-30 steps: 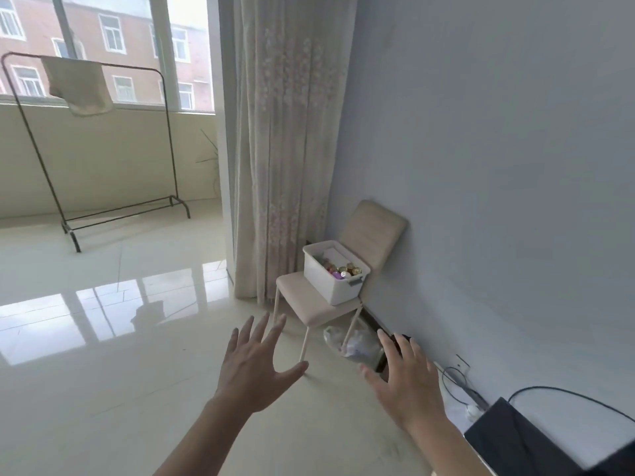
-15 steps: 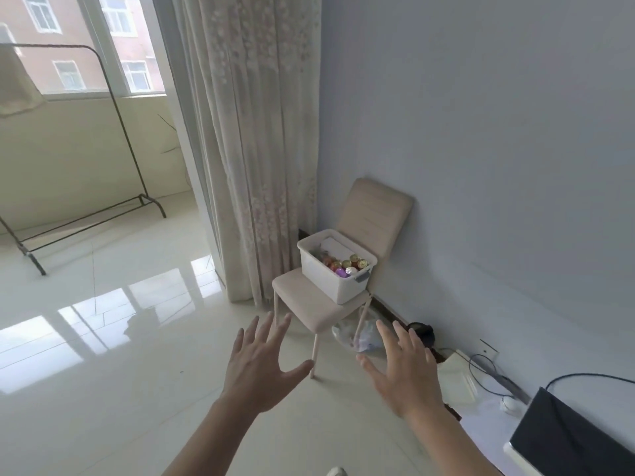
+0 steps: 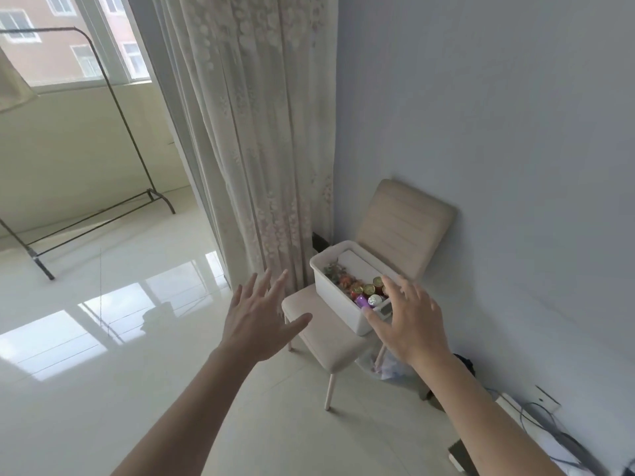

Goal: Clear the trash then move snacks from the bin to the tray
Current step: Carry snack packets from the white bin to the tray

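The white bin [image 3: 337, 305] sits on the back part of the chair [image 3: 323, 334] seat, close to the backrest, with one corner toward the curtain [image 3: 261, 132]. Inside it the snacks [image 3: 366, 291] are bunched at the near end: several round gold-topped cans, a purple piece and something reddish. They are too small to name further, and a white flat thing covers the far end.

The right hand [image 3: 409, 324] is spread wide in front of the bin's near right corner and hides that corner and part of the rim. It holds nothing. Whether its fingertips touch the bin cannot be told. The left hand [image 3: 261, 321] is also flat and spread, thumb out, holding nothing, over the floor just beside the chair's left edge and apart from the bin.

Under the chair lies a crumpled clear plastic bag [image 3: 388, 369], half hidden by the right wrist and a chair leg. A dark thing [image 3: 464, 364] behind the right forearm is mostly covered and cannot be made out.

Along the wall by the lower right corner are a socket [image 3: 547, 400] and a tangle of cables [image 3: 536, 420], cut off by the picture's edge. On the glossy floor at the far left stands a metal clothes rack [image 3: 164, 198], its left side out of view, with a pale cloth [image 3: 13, 87] cut by the edge.
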Demonstrator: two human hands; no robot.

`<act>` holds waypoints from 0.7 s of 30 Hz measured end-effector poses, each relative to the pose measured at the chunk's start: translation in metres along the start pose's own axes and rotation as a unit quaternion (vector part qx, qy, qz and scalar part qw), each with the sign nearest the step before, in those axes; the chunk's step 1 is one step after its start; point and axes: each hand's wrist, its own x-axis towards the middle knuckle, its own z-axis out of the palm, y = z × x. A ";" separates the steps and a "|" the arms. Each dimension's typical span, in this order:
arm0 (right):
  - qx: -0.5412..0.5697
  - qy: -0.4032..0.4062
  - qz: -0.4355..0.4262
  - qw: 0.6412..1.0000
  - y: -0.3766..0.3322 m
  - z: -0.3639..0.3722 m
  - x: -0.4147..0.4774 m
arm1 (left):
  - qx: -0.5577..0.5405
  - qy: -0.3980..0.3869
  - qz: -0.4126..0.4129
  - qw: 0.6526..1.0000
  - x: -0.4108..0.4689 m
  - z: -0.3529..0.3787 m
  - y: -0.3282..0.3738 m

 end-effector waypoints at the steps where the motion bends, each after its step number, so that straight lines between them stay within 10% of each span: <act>1: -0.001 0.000 0.001 1.000 0.000 0.000 0.014 | -0.002 0.001 0.001 1.000 0.014 0.001 -0.001; 21: -0.005 0.018 0.137 0.990 -0.082 0.074 0.213 | -0.055 -0.058 0.124 0.989 0.289 0.032 -0.130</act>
